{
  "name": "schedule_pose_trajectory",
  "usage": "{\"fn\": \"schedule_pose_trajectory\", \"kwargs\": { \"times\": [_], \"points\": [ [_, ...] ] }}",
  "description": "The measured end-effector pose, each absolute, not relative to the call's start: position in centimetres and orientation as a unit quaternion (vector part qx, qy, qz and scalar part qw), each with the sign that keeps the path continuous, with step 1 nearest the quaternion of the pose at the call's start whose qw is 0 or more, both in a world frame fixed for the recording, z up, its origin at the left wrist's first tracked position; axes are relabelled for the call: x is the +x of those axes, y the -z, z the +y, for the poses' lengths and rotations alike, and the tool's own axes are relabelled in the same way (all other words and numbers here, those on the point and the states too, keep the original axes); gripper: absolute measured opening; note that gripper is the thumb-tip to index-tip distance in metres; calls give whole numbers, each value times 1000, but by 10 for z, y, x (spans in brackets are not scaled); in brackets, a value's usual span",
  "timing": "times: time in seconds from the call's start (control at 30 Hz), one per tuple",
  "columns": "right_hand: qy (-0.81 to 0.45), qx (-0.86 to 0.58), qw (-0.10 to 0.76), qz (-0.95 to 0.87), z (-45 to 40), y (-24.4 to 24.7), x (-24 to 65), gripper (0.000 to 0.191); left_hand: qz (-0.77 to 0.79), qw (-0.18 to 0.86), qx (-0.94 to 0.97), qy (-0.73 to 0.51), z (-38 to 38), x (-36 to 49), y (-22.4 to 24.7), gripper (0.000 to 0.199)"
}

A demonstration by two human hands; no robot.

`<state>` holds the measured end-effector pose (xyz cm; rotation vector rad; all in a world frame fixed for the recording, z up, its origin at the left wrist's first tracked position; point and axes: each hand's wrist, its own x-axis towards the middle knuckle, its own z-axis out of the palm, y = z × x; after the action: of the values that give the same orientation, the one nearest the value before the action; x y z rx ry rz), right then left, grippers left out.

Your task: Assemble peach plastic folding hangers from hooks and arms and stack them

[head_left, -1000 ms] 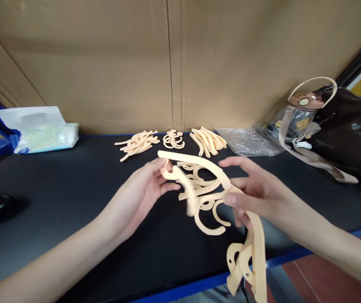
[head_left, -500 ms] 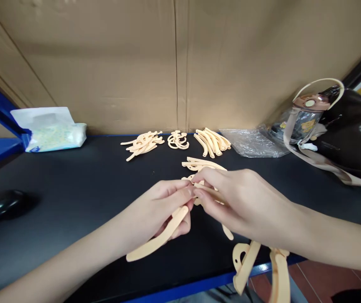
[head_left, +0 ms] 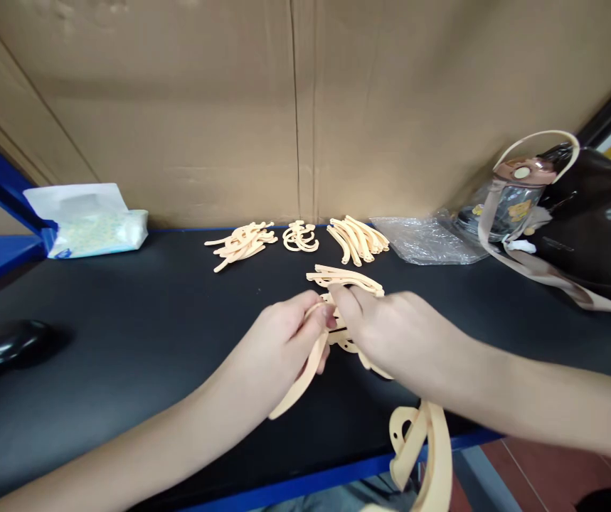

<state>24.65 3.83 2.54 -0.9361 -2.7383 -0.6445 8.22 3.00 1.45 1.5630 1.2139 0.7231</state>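
Observation:
My left hand (head_left: 289,331) is closed around a curved beige plastic hanger arm (head_left: 302,387), whose free end slants down toward the table's front. Against its fingertips, my right hand (head_left: 385,327) is closed on another part of the hanger, mostly hidden by the fingers. A beige strip end (head_left: 374,366) shows beneath the right hand; whether it is held or lies on the table, I cannot tell. Just behind the hands lie assembled-looking hanger pieces (head_left: 345,276). More beige hanger pieces (head_left: 436,455), some with a curved hook, stick out at the front edge.
Along the back lie a pile of thin hanger arms (head_left: 244,245), small hooks (head_left: 299,238) and wider arms (head_left: 358,240). A clear plastic bag (head_left: 427,242), a strapped bottle (head_left: 521,192) and a black bag (head_left: 593,227) are right. Left are a tissue pack (head_left: 97,231) and a black mouse (head_left: 14,341).
My left hand has turned, so the held hanger arm points more steeply down and its free end sits further right. My right hand has rolled over, hiding the part it grips.

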Motion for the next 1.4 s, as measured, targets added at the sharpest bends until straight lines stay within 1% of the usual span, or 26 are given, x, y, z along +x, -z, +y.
{"fn": "schedule_pose_trajectory", "kwargs": {
  "times": [0.07,0.13,0.2,0.27,0.37,0.43,0.5,0.57,0.67,0.7,0.73,0.77,0.8,0.83,0.87,0.9,0.93,0.97,1.0,1.03,1.13,1.17,1.27,1.33,1.4],
  "points": [
    [142,-354,93,-920,59,-29,245,28,517,395,687,-323,41,77,-18,31],
    [61,-407,123,-903,82,-34,246,21,524,335,705,-341,59,66,-24,28],
    [-47,-447,190,-873,105,-38,250,22,538,328,697,-343,85,49,-32,24],
    [-168,-453,256,-837,122,-40,255,26,583,324,663,-341,115,29,-37,20],
    [-321,-465,299,-769,133,-42,258,29,638,278,621,-359,158,0,-34,20],
    [-371,-483,311,-729,132,-44,257,31,663,244,604,-369,180,-14,-26,16],
    [-389,-491,322,-710,129,-46,254,34,682,209,601,-360,193,-22,-18,14],
    [-397,-488,333,-702,129,-46,253,33,698,161,604,-350,198,-24,-13,17],
    [-423,-483,373,-670,136,-40,255,21,705,61,609,-359,186,-13,-11,25],
    [-429,-483,397,-652,140,-36,256,18,696,48,611,-374,177,-5,-12,27],
    [-434,-483,424,-632,145,-32,256,19,675,64,620,-395,166,5,-13,30],
    [-437,-483,451,-610,149,-29,256,20,649,136,615,-427,154,16,-14,33],
    [-440,-482,476,-590,153,-26,255,19,605,269,598,-452,142,28,-15,42],
    [-443,-481,494,-573,156,-24,253,17,551,421,564,-450,129,39,-16,53],
    [-446,-480,510,-558,159,-23,250,15,496,564,518,-408,117,50,-16,61],
    [-450,-475,525,-544,160,-23,248,13,451,672,466,-357,107,60,-16,69],
    [-452,-467,540,-534,161,-22,245,12,412,738,423,-326,98,67,-16,74],
    [-449,-458,558,-526,162,-22,243,11,386,775,392,-311,91,72,-16,76],
    [-444,-445,576,-521,162,-21,242,10,373,791,373,-309,87,75,-16,73],
    [-439,-431,596,-517,162,-20,242,9,372,792,367,-317,84,76,-16,64],
    [-426,-391,637,-510,161,-12,247,9,403,754,375,-359,82,70,-15,26],
    [-425,-383,644,-508,161,-9,251,10,415,739,378,-374,83,66,-15,19],
    [-413,-384,632,-531,159,1,262,11,458,695,372,-411,87,58,-16,14],
    [-387,-387,590,-593,155,3,269,15,491,668,369,-420,89,55,-16,14],
    [-330,-388,526,-681,150,3,272,21,514,647,371,-424,92,53,-16,14]
  ]
}}
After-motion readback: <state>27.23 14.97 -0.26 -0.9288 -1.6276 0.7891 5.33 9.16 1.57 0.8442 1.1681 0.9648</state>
